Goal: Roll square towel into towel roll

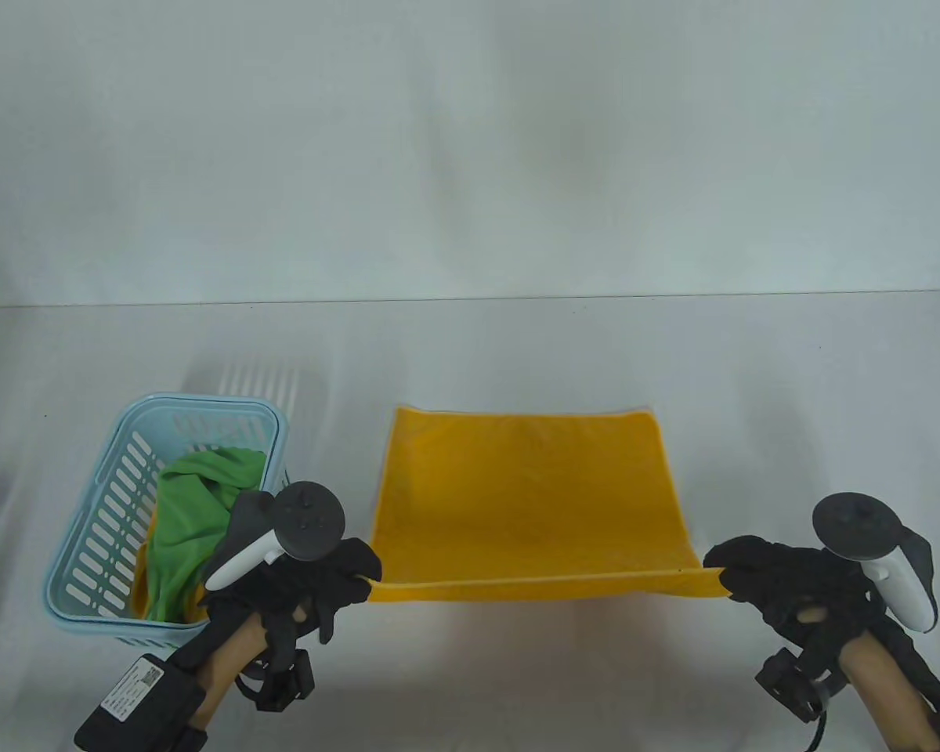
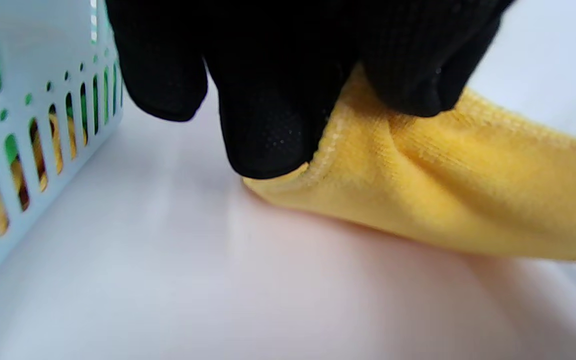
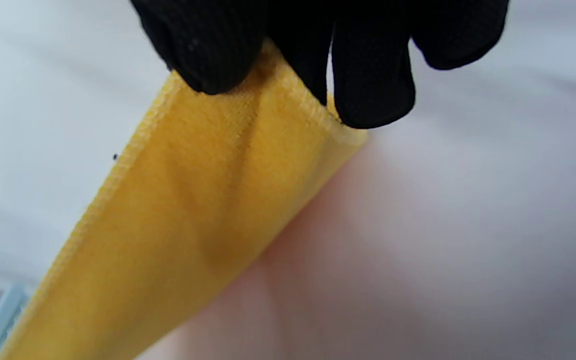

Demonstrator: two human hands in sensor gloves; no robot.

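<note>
A yellow square towel (image 1: 529, 501) lies spread on the white table, its far edge flat and its near edge lifted and stretched taut. My left hand (image 1: 352, 576) pinches the near left corner of the towel (image 2: 418, 190) between thumb and fingers (image 2: 268, 130). My right hand (image 1: 728, 576) pinches the near right corner, and the towel (image 3: 178, 220) hangs away from its fingers (image 3: 368, 80) in the right wrist view. The near strip of cloth is held just above the table.
A light blue slotted basket (image 1: 102, 501) stands at the left, close behind my left hand, with a green cloth (image 1: 196, 517) and some yellow fabric inside. The basket wall (image 2: 28, 150) fills the left of the left wrist view.
</note>
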